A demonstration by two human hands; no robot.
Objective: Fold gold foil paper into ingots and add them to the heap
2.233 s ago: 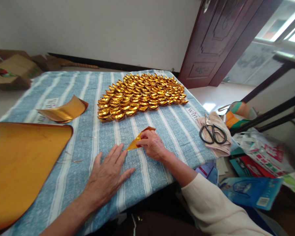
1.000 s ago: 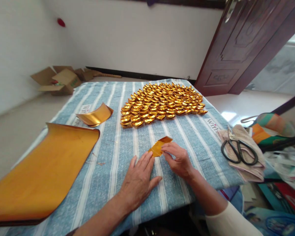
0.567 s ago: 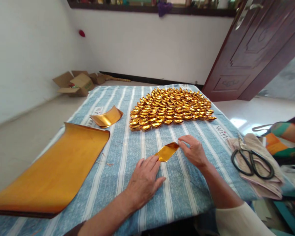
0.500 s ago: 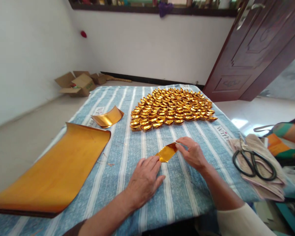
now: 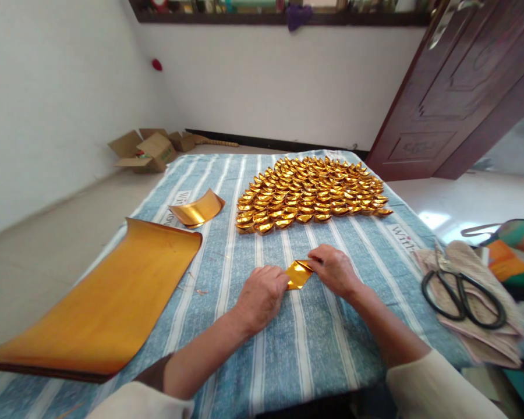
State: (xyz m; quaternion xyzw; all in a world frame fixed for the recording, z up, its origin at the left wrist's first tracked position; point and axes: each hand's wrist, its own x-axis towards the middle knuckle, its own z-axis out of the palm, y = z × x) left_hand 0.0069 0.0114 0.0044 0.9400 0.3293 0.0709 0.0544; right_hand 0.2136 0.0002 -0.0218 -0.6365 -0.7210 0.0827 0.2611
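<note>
Blue-and-white striped cloth covers the surface [image 5: 314, 355], which sits in a white-walled room with a dark wooden door [image 5: 463, 99] at the far right.

At the near middle of the cloth, the left hand [image 5: 261, 297] and right hand [image 5: 335, 271] meet over a small piece of gold foil paper [image 5: 297, 274]. The left grip is curled, its fingertips pressing the paper's left edge onto the cloth. The right grip pinches the paper's right corner between thumb and fingers. The paper lies flat between the two hands, partly folded into a pointed shape.

Beyond the hands, farther across the cloth, a broad patch of folded gold paper ingots [image 5: 311, 192] stands in tight rows. Left of the hands and well apart lies a large sheet of gold paper [image 5: 109, 302], its far edge curling up. Past that sheet sits a smaller curled strip of gold paper [image 5: 197, 209]. Right of the right hand, at the cloth's edge, black scissors [image 5: 463, 294] rest on a folded beige cloth [image 5: 484, 331]. On the floor at the far left sit open cardboard boxes [image 5: 146, 151].
</note>
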